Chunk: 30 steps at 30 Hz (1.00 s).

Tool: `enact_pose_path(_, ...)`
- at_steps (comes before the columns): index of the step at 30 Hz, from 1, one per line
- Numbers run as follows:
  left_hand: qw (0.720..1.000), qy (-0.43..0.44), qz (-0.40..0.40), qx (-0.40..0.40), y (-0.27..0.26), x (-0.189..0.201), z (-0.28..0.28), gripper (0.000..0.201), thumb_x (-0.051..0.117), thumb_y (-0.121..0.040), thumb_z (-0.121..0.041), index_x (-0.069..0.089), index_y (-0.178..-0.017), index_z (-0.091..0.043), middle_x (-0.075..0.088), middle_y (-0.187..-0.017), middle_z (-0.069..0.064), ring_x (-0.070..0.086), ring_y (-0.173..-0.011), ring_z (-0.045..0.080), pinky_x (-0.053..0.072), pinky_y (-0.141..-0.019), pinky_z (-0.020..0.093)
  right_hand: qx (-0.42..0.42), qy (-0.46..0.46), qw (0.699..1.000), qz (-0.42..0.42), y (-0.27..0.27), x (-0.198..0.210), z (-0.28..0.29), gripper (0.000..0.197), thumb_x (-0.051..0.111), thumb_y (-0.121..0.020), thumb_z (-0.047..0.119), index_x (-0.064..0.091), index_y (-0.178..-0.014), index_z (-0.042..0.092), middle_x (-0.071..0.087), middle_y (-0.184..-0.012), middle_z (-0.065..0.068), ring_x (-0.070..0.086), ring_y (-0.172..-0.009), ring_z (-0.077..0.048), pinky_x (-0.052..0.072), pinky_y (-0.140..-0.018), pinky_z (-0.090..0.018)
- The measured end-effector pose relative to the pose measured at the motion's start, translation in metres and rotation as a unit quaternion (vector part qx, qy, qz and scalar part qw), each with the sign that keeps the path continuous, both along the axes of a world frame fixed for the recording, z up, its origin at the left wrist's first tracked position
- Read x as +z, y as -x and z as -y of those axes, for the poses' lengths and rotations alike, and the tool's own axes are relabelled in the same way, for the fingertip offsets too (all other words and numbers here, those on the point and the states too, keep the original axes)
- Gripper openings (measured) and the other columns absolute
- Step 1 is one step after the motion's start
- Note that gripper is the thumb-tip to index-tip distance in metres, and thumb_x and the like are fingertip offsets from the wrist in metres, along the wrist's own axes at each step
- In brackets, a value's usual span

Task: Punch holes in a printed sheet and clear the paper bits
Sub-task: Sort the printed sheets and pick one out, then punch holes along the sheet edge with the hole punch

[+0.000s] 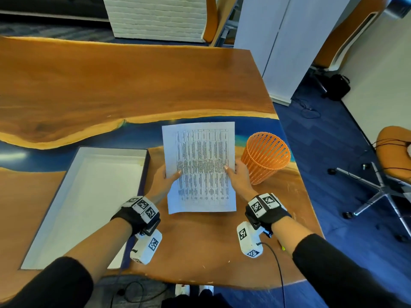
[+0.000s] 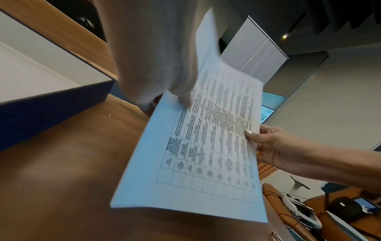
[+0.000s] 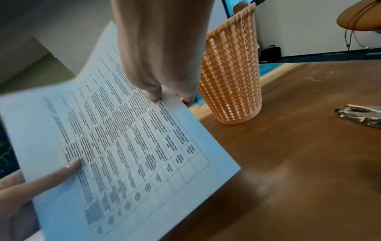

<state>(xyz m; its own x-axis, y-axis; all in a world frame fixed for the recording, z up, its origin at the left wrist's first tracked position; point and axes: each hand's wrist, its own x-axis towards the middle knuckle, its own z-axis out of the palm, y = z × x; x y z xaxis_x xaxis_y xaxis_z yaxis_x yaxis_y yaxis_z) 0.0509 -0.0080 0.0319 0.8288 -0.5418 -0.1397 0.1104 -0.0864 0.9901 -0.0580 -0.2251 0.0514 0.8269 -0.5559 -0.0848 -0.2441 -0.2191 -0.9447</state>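
Note:
A printed sheet (image 1: 200, 165) with a dense table of text is held just above the wooden table (image 1: 155, 85), near its front right. My left hand (image 1: 169, 177) pinches the sheet's left edge, thumb on top (image 2: 183, 97). At the right edge my right hand (image 1: 235, 173) pinches it the same way (image 3: 163, 91). A metal hole punch (image 3: 358, 114) lies on the table to the right of my right hand; the head view does not show it. Tiny white specks (image 1: 229, 261) lie near the table's front edge.
An orange mesh basket (image 1: 265, 156) stands upright right of the sheet, close to my right hand. A large shallow blue box with a white inside (image 1: 89, 196) lies to the left. An office chair (image 1: 391, 152) stands on the floor beyond the table's right edge.

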Motion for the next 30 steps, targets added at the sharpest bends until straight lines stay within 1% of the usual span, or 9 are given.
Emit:
enact_pose_path(3, 1.0, -0.001, -0.02, -0.017, 0.006, -0.001, 0.007, 0.032, 0.049, -0.095, -0.003, 0.051, -0.127, -0.004, 0.065, -0.116, 0.005, 0.068, -0.101, 0.014, 0.056, -0.088, 0.034, 0.009, -0.006, 1.0, 0.002, 0.011, -0.004, 0.004, 0.03, 0.049, -0.094, 0.003, 0.052, -0.123, 0.007, 0.061, -0.117, -0.006, 0.058, -0.105, -0.016, 0.049, -0.092, -0.031)
enact_pose_path(6, 0.998, -0.01, -0.042, -0.035, 0.019, -0.008, 0.014, 0.03, 0.047, -0.095, 0.001, 0.05, -0.124, -0.006, 0.07, -0.104, -0.007, 0.07, -0.089, 0.006, 0.059, -0.076, 0.025, 0.013, 0.012, 0.999, -0.034, 0.031, -0.012, 0.011, 0.027, 0.048, -0.094, 0.005, 0.054, -0.121, 0.006, 0.063, -0.115, -0.008, 0.06, -0.104, -0.021, 0.051, -0.09, -0.037)
enact_pose_path(12, 0.994, -0.049, -0.085, -0.054, 0.036, -0.031, 0.017, 0.034, 0.052, -0.095, -0.006, 0.05, -0.129, -0.004, 0.066, -0.111, 0.004, 0.067, -0.098, 0.02, 0.058, -0.082, 0.035, -0.04, 0.053, 0.983, -0.17, 0.097, -0.037, 0.044, 0.014, 0.057, -0.089, 0.006, 0.063, -0.101, 0.003, 0.068, -0.09, -0.013, 0.061, -0.078, -0.02, 0.05, -0.08, -0.033)
enact_pose_path(14, 0.993, -0.057, -0.093, -0.053, 0.04, -0.038, 0.018, 0.034, 0.052, -0.095, -0.006, 0.05, -0.129, -0.003, 0.066, -0.111, 0.004, 0.067, -0.097, 0.021, 0.059, -0.077, 0.03, -0.075, 0.096, 0.965, -0.234, 0.125, -0.049, 0.062, 0.017, 0.065, -0.084, 0.008, 0.064, -0.101, 0.003, 0.068, -0.099, -0.014, 0.06, -0.088, -0.022, 0.048, -0.086, -0.032)
enact_pose_path(16, 0.992, -0.061, -0.1, -0.053, 0.042, -0.043, 0.017, 0.038, 0.053, -0.094, -0.007, 0.049, -0.132, -0.003, 0.064, -0.119, 0.01, 0.066, -0.103, 0.025, 0.057, -0.083, 0.037, -0.113, 0.124, 0.935, -0.312, 0.15, -0.058, 0.076, 0.031, 0.072, -0.078, 0.017, 0.061, -0.106, 0.007, 0.062, -0.111, -0.016, 0.055, -0.107, -0.03, 0.044, -0.096, -0.042)
enact_pose_path(19, 0.99, -0.076, -0.109, -0.042, 0.044, -0.048, 0.016, 0.041, 0.055, -0.093, -0.008, 0.049, -0.133, -0.004, 0.063, -0.123, 0.012, 0.064, -0.106, 0.028, 0.052, -0.092, 0.048, -0.132, 0.152, 0.878, -0.434, 0.178, -0.061, 0.083, 0.06, 0.078, -0.072, 0.033, 0.049, -0.122, 0.012, 0.042, -0.129, -0.016, 0.036, -0.124, -0.036, 0.038, -0.098, -0.047)
enact_pose_path(23, 0.992, -0.081, -0.093, -0.038, 0.045, -0.046, 0.017, 0.039, 0.054, -0.094, -0.008, 0.05, -0.132, -0.003, 0.064, -0.119, 0.011, 0.065, -0.102, 0.024, 0.055, -0.086, 0.04, -0.122, 0.147, 0.844, -0.5, 0.193, -0.064, 0.081, 0.097, 0.082, -0.064, 0.044, 0.03, -0.139, 0.012, 0.032, -0.141, -0.017, 0.031, -0.131, -0.038, 0.037, -0.102, -0.051)
enact_pose_path(25, 0.992, -0.082, -0.085, -0.036, 0.044, -0.044, 0.016, 0.039, 0.054, -0.094, -0.008, 0.049, -0.132, -0.003, 0.063, -0.12, 0.01, 0.065, -0.099, 0.019, 0.056, -0.083, 0.034, -0.113, 0.137, 0.847, -0.5, 0.195, -0.069, 0.08, 0.099, 0.083, -0.061, 0.046, 0.031, -0.138, 0.01, 0.033, -0.139, -0.017, 0.033, -0.13, -0.038, 0.037, -0.103, -0.051)
enact_pose_path(30, 0.992, -0.087, -0.084, -0.03, 0.044, -0.038, 0.014, 0.039, 0.053, -0.094, -0.008, 0.048, -0.133, -0.004, 0.061, -0.124, 0.013, 0.062, -0.109, 0.029, 0.051, -0.094, 0.047, -0.094, 0.166, 0.836, -0.514, 0.192, -0.072, 0.068, 0.086, 0.078, -0.07, 0.041, 0.032, -0.136, 0.011, 0.034, -0.136, -0.016, 0.034, -0.128, -0.037, 0.04, -0.101, -0.05)
